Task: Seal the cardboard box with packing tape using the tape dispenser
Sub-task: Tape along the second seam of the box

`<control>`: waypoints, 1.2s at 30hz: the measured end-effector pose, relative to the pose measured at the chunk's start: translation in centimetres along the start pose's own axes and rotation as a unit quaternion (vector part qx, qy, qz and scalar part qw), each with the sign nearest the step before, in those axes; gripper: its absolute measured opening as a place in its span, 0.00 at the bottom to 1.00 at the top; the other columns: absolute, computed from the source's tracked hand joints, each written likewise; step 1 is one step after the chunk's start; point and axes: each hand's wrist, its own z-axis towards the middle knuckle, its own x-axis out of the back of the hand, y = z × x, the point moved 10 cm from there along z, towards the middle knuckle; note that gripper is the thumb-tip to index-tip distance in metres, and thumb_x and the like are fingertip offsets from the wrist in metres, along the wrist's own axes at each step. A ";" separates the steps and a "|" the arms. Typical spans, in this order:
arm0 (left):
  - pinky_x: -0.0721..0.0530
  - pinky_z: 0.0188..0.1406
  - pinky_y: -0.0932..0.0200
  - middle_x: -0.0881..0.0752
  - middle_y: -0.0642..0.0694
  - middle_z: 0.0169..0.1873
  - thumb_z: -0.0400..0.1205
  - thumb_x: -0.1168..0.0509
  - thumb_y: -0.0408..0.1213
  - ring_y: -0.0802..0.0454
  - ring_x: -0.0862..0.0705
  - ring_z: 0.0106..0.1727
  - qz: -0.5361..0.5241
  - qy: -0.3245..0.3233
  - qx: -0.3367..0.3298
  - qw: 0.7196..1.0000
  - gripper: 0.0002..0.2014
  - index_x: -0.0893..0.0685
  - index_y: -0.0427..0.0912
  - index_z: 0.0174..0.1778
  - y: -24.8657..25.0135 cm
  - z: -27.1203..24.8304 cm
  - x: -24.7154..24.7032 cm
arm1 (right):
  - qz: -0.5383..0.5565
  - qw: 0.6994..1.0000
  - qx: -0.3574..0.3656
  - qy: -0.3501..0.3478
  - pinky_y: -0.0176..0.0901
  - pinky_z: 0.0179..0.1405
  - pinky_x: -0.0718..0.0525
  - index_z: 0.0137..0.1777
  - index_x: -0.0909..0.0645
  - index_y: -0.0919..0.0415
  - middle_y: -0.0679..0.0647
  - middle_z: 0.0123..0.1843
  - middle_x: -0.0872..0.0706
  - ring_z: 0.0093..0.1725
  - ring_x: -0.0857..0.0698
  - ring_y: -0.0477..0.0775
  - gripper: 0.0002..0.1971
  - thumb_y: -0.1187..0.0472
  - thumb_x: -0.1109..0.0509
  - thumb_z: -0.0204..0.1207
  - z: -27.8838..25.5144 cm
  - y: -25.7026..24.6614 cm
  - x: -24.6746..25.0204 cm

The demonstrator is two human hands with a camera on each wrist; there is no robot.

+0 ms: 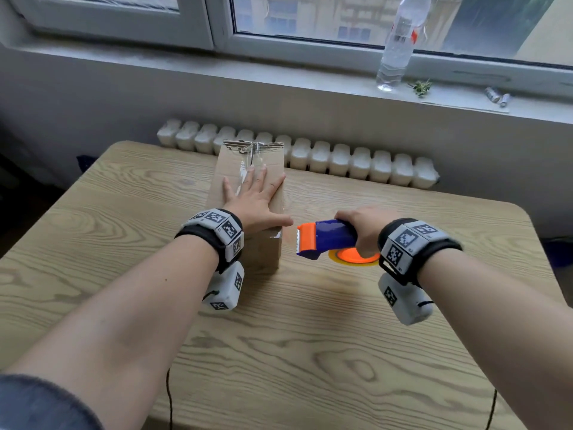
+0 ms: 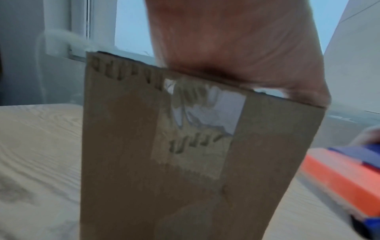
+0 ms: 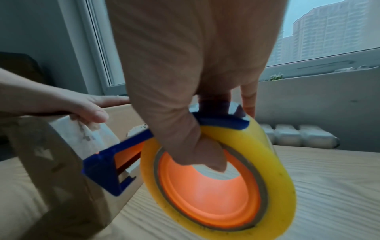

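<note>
A long brown cardboard box (image 1: 269,246) lies on the wooden table (image 1: 310,336), with clear tape (image 1: 245,173) along its top seam. My left hand (image 1: 254,193) presses flat on the box top, fingers spread and straight. The left wrist view shows the box's near end (image 2: 127,162) with a strip of clear tape (image 2: 205,113) folded down over it. My right hand (image 1: 366,226) grips the blue and orange tape dispenser (image 1: 325,238) just right of the box's near end, blade toward the box. Its yellow tape roll (image 3: 265,162) hangs below, with my thumb inside the orange hub (image 3: 205,191).
A white radiator (image 1: 341,159) runs behind the table. On the windowsill stand a clear plastic bottle (image 1: 400,41), a small green sprig (image 1: 421,86) and two batteries (image 1: 497,96). Bare tabletop spreads to the left and right of the box.
</note>
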 end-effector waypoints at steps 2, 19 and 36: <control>0.69 0.73 0.25 0.67 0.45 0.84 0.72 0.36 0.63 0.49 0.69 0.84 0.006 -0.011 0.007 1.000 0.51 0.62 0.59 0.83 0.5 0.0 0.0 | -0.004 1.000 0.007 0.002 0.45 0.41 0.21 0.58 0.24 0.46 0.47 0.46 0.16 0.46 0.18 0.55 0.20 0.62 0.30 0.67 0.7 -0.8 0.0; 0.67 0.80 0.34 0.70 0.38 0.82 0.70 0.34 0.50 0.44 0.71 0.83 0.029 -0.022 0.017 0.999 0.57 0.69 0.44 0.83 2.1 -0.1 -0.9 | 0.047 0.996 -0.010 -0.069 0.37 0.28 0.25 0.50 0.15 0.50 0.50 0.36 0.14 0.38 0.16 0.56 0.24 0.67 0.31 0.51 1.4 -3.9 0.5; 0.70 0.78 0.35 0.67 0.48 0.84 0.78 0.47 0.68 0.52 0.68 0.84 -0.016 -0.014 -0.041 0.999 0.47 0.65 0.48 0.84 1.4 -0.3 0.0 | 0.079 0.987 -0.112 -0.081 0.37 0.29 0.27 0.53 0.15 0.61 0.54 0.39 0.16 0.39 0.18 0.55 0.13 0.60 0.32 0.69 3.0 -1.0 -5.1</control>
